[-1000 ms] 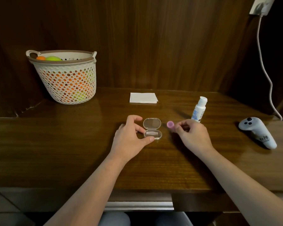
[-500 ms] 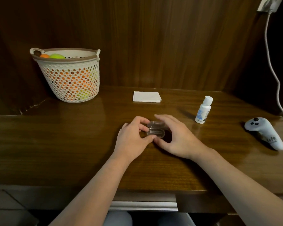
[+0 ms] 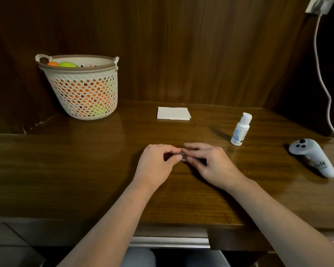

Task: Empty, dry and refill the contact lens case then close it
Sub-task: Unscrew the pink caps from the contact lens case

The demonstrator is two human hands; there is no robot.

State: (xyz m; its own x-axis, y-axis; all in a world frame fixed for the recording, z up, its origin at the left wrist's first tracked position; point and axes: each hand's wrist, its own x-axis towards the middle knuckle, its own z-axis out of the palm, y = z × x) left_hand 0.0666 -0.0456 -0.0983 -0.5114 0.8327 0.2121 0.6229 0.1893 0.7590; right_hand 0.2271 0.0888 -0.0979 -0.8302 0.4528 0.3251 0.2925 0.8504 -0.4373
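Centre frame: left hand (image 3: 156, 162) and right hand (image 3: 210, 163) both pinch clear lens case (image 3: 183, 157). Risk: uneven squeeze tips case, spilling solution.

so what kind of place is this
Probably a home desk or built-in nook, not a lab: a wooden desk set against wood panelling, a plastic basket of balls, and a game controller beside the person's hands.
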